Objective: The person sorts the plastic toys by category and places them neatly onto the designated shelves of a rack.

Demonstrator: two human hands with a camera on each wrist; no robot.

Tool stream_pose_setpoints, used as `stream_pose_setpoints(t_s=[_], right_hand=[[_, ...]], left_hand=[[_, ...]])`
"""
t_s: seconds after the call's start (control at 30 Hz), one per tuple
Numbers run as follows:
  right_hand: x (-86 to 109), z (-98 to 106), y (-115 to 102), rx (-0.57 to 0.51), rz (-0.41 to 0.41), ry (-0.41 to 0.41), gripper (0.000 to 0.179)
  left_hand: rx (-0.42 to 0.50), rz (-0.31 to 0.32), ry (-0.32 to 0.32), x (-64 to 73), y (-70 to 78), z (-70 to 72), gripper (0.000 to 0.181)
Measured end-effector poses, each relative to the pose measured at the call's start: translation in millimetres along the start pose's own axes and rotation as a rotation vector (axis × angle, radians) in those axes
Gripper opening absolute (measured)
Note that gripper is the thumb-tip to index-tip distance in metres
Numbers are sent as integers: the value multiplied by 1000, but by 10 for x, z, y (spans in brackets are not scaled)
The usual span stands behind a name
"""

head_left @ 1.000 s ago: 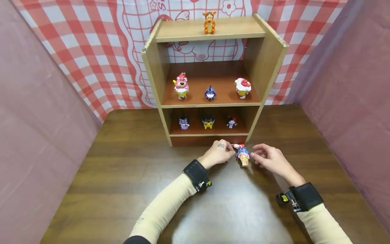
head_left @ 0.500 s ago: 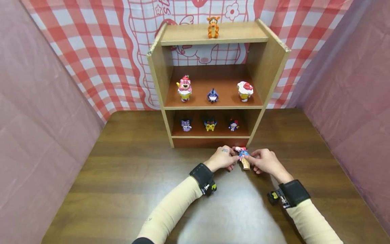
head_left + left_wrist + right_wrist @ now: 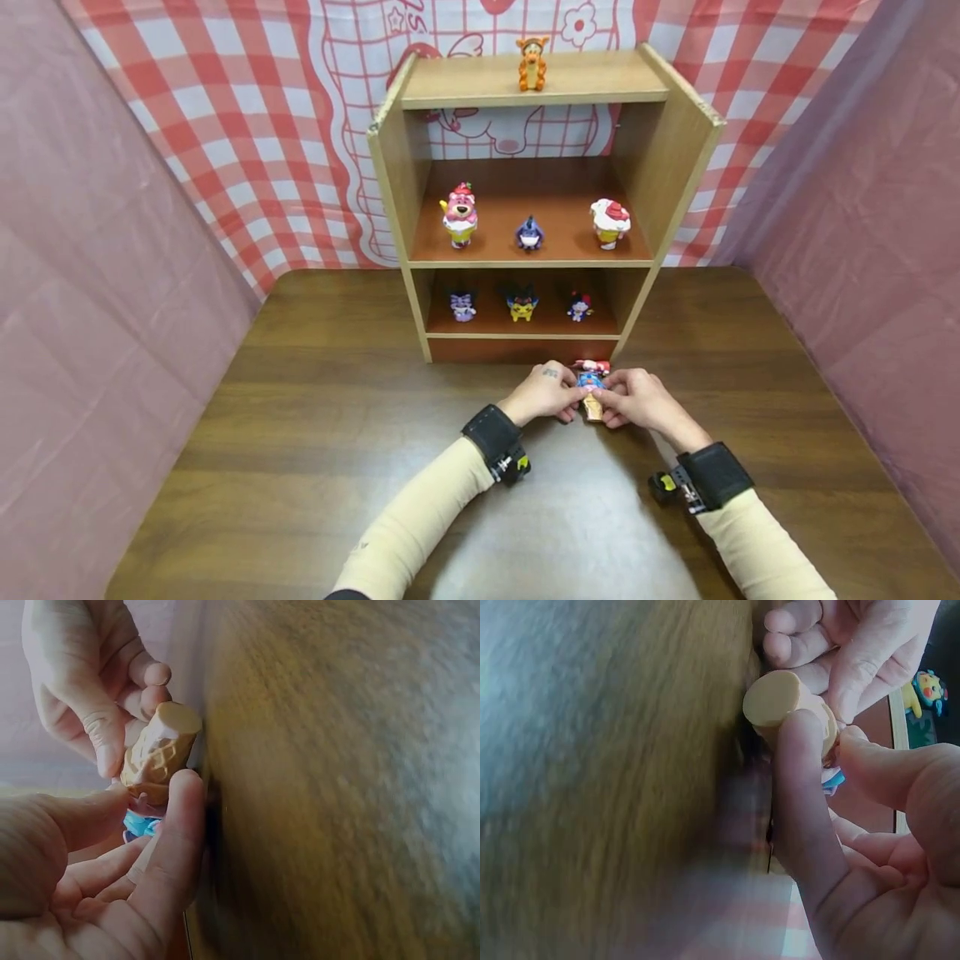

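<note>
In the head view a small ice-cream-cone figurine point(image 3: 592, 407) with a blue top is at the cabinet's foot, its waffle cone toward me. My left hand point(image 3: 542, 392) pinches it from the left. My right hand point(image 3: 641, 400) holds it from the other side, the fingertips of both hands meeting around the cone. In the left wrist view the flat end of the cone point(image 3: 161, 746) shows, with blue peeking out below between the fingers. The right wrist view has the round cone base point(image 3: 771, 699) close over the wooden table. Fingers hide most of the figurine's top.
Just behind, a small red-and-white object point(image 3: 594, 365) lies against the wooden cabinet point(image 3: 525, 348). Several figurines stand on its shelves, including a pink bear point(image 3: 461, 215) and a purple donkey point(image 3: 529, 233). An orange tiger figure point(image 3: 532, 65) is on top. Pink cloth point(image 3: 855, 225) walls the sides.
Both hands have closed in on the cone figurine and taken hold of it. The figurine has shifted slightly left and straightened, while the red-and-white object stays where it was.
</note>
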State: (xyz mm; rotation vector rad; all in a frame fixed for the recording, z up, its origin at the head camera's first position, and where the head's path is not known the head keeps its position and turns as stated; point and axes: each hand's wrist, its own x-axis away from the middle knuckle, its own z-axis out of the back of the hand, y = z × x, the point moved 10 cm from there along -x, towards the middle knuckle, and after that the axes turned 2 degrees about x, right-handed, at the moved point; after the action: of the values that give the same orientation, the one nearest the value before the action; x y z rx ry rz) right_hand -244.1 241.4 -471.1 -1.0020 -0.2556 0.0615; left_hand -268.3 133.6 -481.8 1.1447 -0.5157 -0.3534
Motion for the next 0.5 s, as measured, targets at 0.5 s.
stream_pose_setpoints(t_s=[0.5], right_hand=[[-97,-81,-202,-29,144,51,27]], left_hand=[[-84,-184,95,96,115,343,19]])
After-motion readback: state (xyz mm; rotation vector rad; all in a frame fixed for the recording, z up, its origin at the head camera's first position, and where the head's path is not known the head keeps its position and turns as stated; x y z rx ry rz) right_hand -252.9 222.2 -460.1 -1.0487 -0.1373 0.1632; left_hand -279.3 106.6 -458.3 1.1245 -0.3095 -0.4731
